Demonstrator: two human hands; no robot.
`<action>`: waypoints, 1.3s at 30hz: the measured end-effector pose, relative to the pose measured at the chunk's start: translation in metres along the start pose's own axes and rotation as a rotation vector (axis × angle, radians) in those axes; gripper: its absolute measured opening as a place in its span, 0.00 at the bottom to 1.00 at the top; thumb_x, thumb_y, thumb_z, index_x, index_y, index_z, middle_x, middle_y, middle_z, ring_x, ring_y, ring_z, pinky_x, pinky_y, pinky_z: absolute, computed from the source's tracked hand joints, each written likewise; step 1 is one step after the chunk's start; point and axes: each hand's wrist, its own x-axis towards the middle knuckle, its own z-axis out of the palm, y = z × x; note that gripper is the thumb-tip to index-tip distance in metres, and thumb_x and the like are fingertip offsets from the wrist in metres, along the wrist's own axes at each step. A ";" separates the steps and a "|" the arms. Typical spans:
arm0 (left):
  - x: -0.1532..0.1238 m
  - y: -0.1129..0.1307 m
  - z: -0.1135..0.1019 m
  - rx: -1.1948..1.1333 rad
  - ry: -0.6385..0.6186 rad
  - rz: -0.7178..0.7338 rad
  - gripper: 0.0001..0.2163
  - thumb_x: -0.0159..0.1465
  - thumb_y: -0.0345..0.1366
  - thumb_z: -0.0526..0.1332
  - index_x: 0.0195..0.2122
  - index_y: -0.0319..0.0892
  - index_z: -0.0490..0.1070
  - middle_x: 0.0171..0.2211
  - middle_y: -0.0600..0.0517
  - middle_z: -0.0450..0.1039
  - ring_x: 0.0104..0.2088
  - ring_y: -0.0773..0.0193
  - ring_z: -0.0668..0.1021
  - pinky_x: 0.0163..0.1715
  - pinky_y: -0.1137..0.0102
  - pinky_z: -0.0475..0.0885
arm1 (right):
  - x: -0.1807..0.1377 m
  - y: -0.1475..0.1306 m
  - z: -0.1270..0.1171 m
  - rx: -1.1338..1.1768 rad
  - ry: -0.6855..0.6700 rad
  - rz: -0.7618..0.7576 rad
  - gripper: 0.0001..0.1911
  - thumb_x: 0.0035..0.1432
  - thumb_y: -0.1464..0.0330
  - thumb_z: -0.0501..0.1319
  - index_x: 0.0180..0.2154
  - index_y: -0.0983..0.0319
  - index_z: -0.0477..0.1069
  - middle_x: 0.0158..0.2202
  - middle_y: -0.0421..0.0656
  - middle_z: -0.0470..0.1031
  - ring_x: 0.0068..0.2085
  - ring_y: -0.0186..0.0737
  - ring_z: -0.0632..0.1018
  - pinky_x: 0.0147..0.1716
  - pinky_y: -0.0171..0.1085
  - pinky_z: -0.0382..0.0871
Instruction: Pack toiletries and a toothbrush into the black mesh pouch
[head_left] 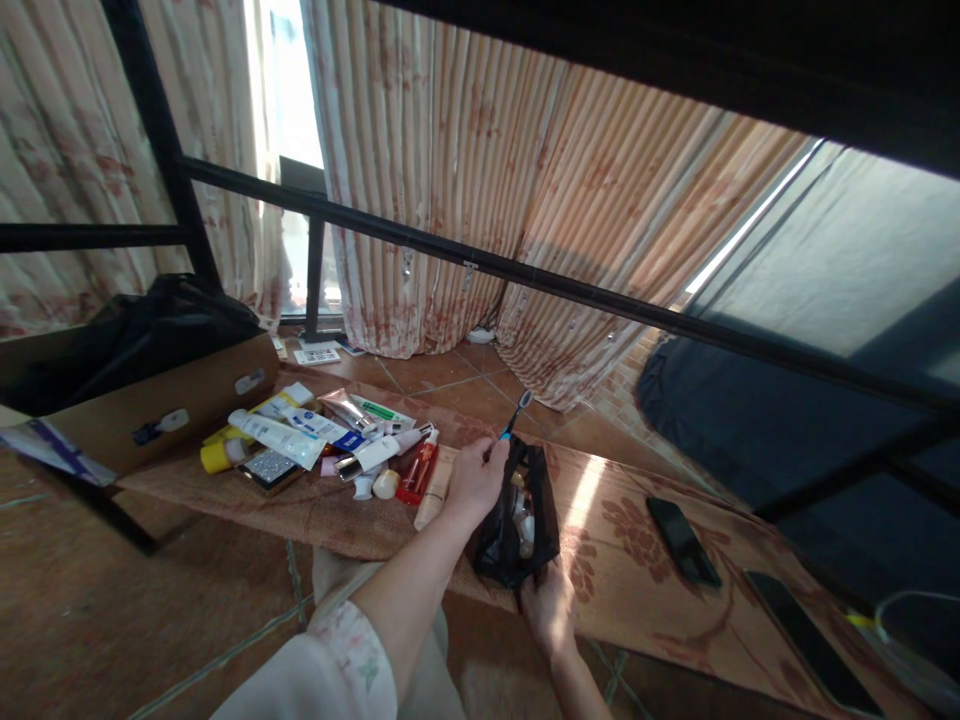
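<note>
Upward and slightly rightward points our toothbrush point(518, 411), its long axis a steep diagonal with the bristle head on top and the blue handle clenched in the fingers of our left hand point(472, 482), just above the open mouth of the black pouch point(501, 545). Our right hand point(549, 606) grasps the pouch's lower edge, over the patterned mat point(630, 590). Left of us lies a heap of tubes and bottles point(337, 442), whose printing is too small to read, and a dark phone point(682, 541) lies to the right.
</note>
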 end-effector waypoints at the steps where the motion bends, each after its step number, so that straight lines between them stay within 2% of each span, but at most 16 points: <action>1: 0.000 0.000 0.000 0.001 -0.001 0.002 0.19 0.63 0.46 0.52 0.20 0.41 0.66 0.16 0.55 0.63 0.22 0.68 0.67 0.25 0.73 0.58 | 0.000 0.000 0.000 -0.005 -0.003 0.002 0.19 0.54 0.73 0.49 0.45 0.64 0.72 0.42 0.48 0.73 0.35 0.38 0.76 0.32 0.32 0.66; 6: -0.002 0.003 -0.001 0.004 -0.002 0.010 0.20 0.63 0.47 0.52 0.20 0.41 0.66 0.16 0.56 0.62 0.22 0.68 0.67 0.24 0.73 0.57 | -0.001 0.000 0.001 -0.031 -0.015 0.023 0.17 0.56 0.72 0.49 0.42 0.63 0.73 0.41 0.46 0.73 0.33 0.36 0.76 0.30 0.32 0.65; 18: -0.002 0.000 0.000 0.005 -0.017 0.025 0.21 0.63 0.50 0.52 0.20 0.40 0.68 0.16 0.55 0.63 0.21 0.68 0.67 0.23 0.73 0.56 | -0.001 -0.002 -0.002 0.002 -0.026 0.031 0.19 0.55 0.73 0.49 0.46 0.63 0.71 0.46 0.48 0.72 0.35 0.38 0.76 0.32 0.33 0.65; 24: -0.002 0.000 0.000 -0.006 -0.023 0.013 0.22 0.63 0.52 0.52 0.19 0.40 0.67 0.15 0.55 0.63 0.20 0.68 0.66 0.22 0.73 0.55 | -0.001 -0.003 -0.003 -0.005 -0.019 0.029 0.18 0.55 0.74 0.49 0.45 0.64 0.71 0.44 0.48 0.72 0.36 0.38 0.76 0.33 0.32 0.66; 31: 0.000 0.000 0.000 -0.016 -0.026 -0.016 0.18 0.64 0.45 0.52 0.23 0.40 0.70 0.17 0.54 0.67 0.24 0.66 0.71 0.26 0.72 0.60 | -0.001 -0.004 -0.003 -0.056 -0.041 0.061 0.18 0.55 0.73 0.49 0.44 0.63 0.72 0.44 0.47 0.73 0.36 0.37 0.76 0.33 0.32 0.65; 39: 0.000 0.001 0.002 -0.080 -0.028 -0.045 0.12 0.63 0.38 0.51 0.29 0.41 0.71 0.19 0.56 0.67 0.23 0.68 0.70 0.26 0.73 0.60 | 0.001 0.000 0.000 -0.010 -0.032 0.036 0.18 0.55 0.73 0.49 0.44 0.63 0.73 0.43 0.47 0.73 0.36 0.37 0.76 0.33 0.31 0.65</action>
